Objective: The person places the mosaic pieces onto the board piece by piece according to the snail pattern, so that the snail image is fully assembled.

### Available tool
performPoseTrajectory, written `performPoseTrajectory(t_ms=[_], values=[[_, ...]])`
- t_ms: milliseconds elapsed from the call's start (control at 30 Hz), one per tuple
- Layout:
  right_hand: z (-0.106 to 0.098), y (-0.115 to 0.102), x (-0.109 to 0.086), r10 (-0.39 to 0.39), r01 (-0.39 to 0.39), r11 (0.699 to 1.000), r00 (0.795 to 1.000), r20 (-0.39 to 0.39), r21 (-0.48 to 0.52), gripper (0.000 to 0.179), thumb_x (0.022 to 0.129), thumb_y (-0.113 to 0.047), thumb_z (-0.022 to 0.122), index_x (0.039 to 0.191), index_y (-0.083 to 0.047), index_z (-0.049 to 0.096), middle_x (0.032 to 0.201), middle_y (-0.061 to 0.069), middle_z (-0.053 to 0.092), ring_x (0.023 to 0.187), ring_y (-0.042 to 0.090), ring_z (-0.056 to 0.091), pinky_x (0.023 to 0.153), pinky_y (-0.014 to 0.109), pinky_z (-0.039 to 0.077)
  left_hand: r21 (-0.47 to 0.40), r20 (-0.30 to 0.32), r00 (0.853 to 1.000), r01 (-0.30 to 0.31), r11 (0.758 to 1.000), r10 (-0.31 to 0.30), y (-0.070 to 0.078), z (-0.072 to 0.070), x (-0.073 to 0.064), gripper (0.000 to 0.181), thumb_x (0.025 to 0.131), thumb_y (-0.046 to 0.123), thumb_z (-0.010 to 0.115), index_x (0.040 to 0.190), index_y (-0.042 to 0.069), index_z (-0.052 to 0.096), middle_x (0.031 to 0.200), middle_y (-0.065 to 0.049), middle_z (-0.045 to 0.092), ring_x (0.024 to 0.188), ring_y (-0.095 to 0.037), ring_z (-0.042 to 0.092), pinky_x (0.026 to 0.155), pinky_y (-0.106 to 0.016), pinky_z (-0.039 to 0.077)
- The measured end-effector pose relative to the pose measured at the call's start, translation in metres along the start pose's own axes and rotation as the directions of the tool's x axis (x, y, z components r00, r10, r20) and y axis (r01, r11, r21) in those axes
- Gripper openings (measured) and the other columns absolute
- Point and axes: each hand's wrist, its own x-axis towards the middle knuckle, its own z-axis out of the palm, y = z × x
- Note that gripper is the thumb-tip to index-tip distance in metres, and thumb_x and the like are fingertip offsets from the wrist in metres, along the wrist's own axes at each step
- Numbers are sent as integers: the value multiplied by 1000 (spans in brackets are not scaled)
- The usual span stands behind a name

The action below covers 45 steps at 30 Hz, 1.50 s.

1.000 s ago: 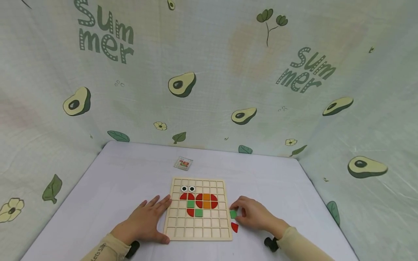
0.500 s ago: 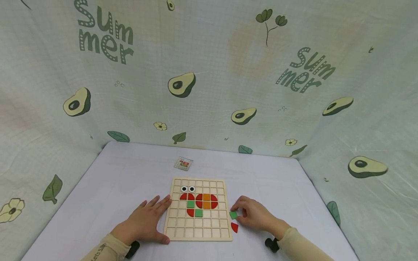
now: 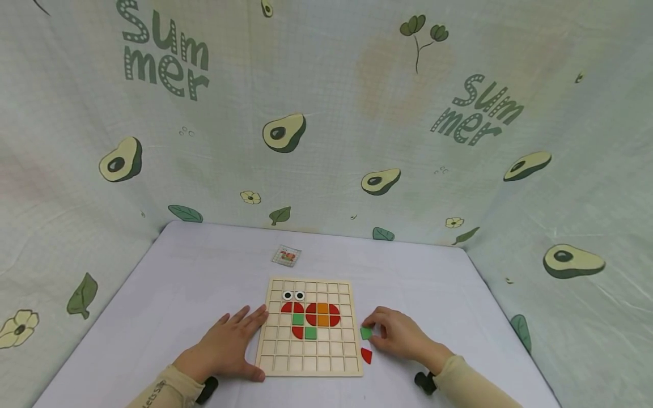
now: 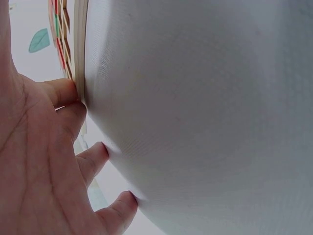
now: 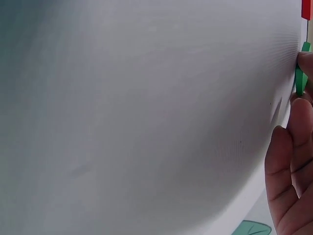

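A wooden grid board (image 3: 309, 364) lies on the white table, with a pattern of red, green and orange tiles and two eye tiles set in its cells. My left hand (image 3: 229, 343) is spread along the board's left edge, fingertips and thumb against the frame; in the left wrist view, fingers (image 4: 71, 115) touch the board's side. Just off the right edge, my right hand (image 3: 398, 333) pinches a green square tile (image 3: 366, 333) between thumb and fingers. The right wrist view shows this green tile (image 5: 301, 73) tilted at the fingertips. Below it lies a red quarter-circle tile (image 3: 367, 356).
A small picture card (image 3: 287, 255) lies beyond the board, printed with a colourful figure. Fabric walls with avocado prints (image 3: 284, 132) enclose the table (image 3: 418, 277) at the back and sides. Dark wrist cameras (image 3: 424, 382) sit at the cuffs.
The green tile has turned and shifted slightly between my right fingers, first a little toward me, then back away and to the right. My left hand and the board have stayed put.
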Motion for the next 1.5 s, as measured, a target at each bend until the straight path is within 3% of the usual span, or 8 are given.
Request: performPoseTrajectory(t_ms=[367,700,933,1500], values=[[-1,4,-1,26,-26,1000,1000,14,-8,24,87,-19,76,110,-22,74,97,-12,58,67,2,49,58,21,45,0,-3,1000,4,1000,-4,0,1,0,121,56,79,77,151,12,44,159,-1,35,145,-37,28,109,-67,26],[-7,8,-5,87,-88,996,996,-28,-8,24,85,-17,76,109,-21,75,98,-12,60,68,3,50,59,22,47,-16,-19,999,-39,999,38,2,-3,-4,118,59,74,79,150,9,44,158,-2,37,143,-38,31,107,-67,28],[-8,13,-5,122,-123,992,991,-48,-22,25,85,-18,77,109,-22,75,96,-12,60,67,3,49,58,22,45,-11,-9,1000,-29,1000,29,2,-3,-3,118,58,75,79,150,10,44,158,-1,36,144,-38,30,108,-67,28],[-8,5,7,59,-63,997,995,-84,-44,25,84,-18,77,109,-22,75,95,-13,59,66,1,47,57,21,45,-5,-16,999,-31,1000,31,1,-1,-3,119,58,76,78,151,10,44,158,-1,36,143,-38,30,107,-67,29]])
